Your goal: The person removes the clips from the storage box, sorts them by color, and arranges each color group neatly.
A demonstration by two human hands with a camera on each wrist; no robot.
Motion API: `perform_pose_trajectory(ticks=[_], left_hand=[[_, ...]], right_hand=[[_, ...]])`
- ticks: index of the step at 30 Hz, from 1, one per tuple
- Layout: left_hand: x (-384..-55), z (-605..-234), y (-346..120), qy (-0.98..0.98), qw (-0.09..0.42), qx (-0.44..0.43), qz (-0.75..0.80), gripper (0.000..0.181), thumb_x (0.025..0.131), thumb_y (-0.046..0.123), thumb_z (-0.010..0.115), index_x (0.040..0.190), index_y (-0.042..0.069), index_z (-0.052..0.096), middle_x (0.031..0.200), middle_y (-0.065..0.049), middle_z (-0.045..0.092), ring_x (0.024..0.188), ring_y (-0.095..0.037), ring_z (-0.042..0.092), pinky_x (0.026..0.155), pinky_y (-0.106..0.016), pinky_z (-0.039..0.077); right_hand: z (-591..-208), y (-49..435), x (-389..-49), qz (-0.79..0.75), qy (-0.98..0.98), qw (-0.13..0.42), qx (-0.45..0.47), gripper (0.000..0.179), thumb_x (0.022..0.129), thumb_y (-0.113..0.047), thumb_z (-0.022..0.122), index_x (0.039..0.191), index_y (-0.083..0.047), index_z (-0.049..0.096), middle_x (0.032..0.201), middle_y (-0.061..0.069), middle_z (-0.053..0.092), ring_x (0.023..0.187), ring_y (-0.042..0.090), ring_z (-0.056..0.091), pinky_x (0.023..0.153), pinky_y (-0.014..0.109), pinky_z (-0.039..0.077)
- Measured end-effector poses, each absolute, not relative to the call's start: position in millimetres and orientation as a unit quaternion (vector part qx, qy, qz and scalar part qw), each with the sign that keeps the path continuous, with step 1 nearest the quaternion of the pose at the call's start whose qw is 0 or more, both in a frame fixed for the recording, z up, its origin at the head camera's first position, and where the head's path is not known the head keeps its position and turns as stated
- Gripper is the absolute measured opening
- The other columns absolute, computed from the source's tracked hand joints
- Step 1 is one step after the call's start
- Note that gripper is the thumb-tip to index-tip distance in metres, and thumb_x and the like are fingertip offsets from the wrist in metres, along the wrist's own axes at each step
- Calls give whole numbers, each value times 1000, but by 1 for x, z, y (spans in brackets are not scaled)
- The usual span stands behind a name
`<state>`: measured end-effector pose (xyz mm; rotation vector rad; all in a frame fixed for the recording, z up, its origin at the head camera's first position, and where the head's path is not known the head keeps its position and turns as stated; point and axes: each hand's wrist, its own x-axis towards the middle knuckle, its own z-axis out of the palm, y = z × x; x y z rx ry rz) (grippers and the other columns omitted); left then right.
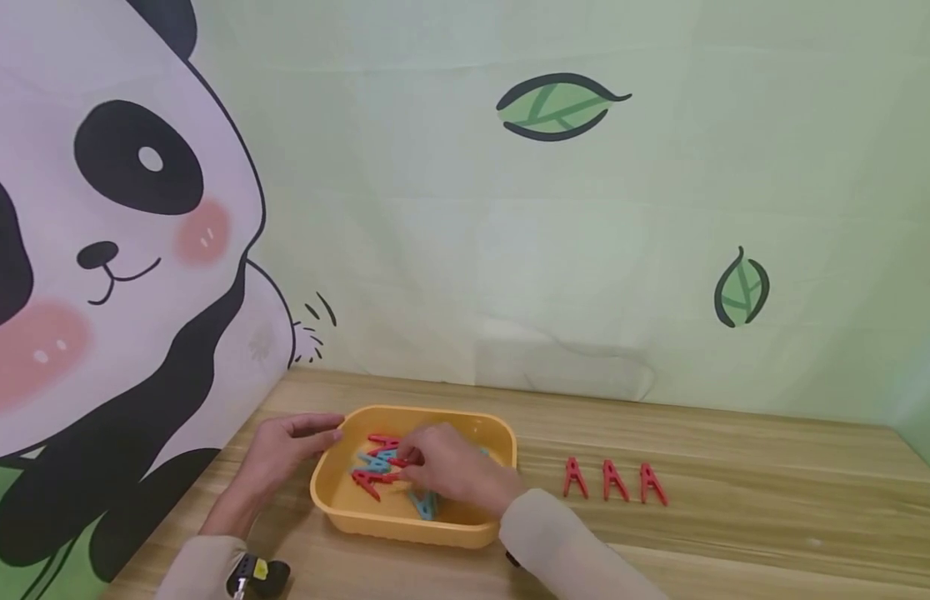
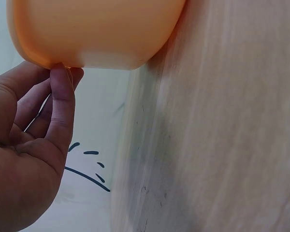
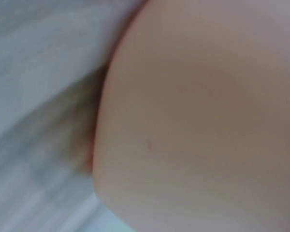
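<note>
A yellow plastic basin [image 1: 405, 527] on the wooden table holds several red and light blue clothespins; a blue clothespin [image 1: 423, 505] lies near its front wall. My left hand [image 1: 285, 450] is at the basin's left end, its fingertips holding the rim; in the left wrist view, the fingers [image 2: 63, 104] meet the basin's edge. My right hand [image 1: 453, 467] reaches inside, fingers curled, with a red clothespin [image 1: 398, 462] at the fingertips. The hand hides part of that clothespin and some of the pile. Skin fills most of the right wrist view, which is blurred.
Three red clothespins [image 1: 614, 481] stand in a row on the table [image 1: 772, 517], right of the basin. Behind the table hangs a pale green backdrop [image 1: 435, 208] with a panda and leaves. A dark wrist device [image 1: 258, 575] sits at the left sleeve.
</note>
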<state>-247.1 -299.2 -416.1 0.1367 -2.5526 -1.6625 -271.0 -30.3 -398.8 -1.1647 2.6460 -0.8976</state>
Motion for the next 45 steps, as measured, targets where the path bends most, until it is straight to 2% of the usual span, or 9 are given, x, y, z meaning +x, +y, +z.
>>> perform_pose_trajectory(ticks=[7,16,28,35,39,45], left_hand=[[-247,-416,-299,-837,44,48,-543,40,98,25,80,128,0,75,127,-13,75,118,-28,68,85,-21,57],[-248,-417,-298,-839,43,51,-540,40,97,26,81,128,1,75,128,-13,74,116,-26,68,84,-22,57],[-247,-418,-299,-840,41,55,-538,42,97,28,81,129,1,75,128,-13,75,119,-28,68,86,-22,57],[-246,-416,-297,-836,41,56,-544,41,97,26,80,129,1,75,126,-13,75,119,-28,68,85,-21,56],[-246,-416,-297,-836,42,55,-545,41,97,26,80,129,0,75,126,-13,75,119,-27,67,86,-21,56],[-247,-417,-298,-835,44,52,-547,42,97,26,81,129,0,75,127,-13,75,119,-27,67,86,-20,56]], right_hand=[[-389,-11,-271,-324,869,45,-370,11,98,-11,79,107,-7,77,95,-6,73,86,4,63,83,21,55],[-379,21,-264,-353,856,3,-378,12,95,-11,81,106,-6,78,96,-3,73,85,9,63,80,24,56],[-368,68,-259,-367,856,-20,-362,13,97,-12,79,109,-7,77,98,-5,74,91,14,68,88,44,61],[-366,103,-259,-375,867,-24,-326,13,98,-15,79,111,-11,77,99,-9,73,93,11,69,87,34,60],[-371,121,-259,-392,865,-25,-313,12,97,-15,80,109,-13,78,98,-10,74,93,12,70,86,34,60],[-378,141,-259,-383,867,-32,-317,11,94,-8,82,104,-7,77,94,-7,73,87,12,69,82,32,61]])
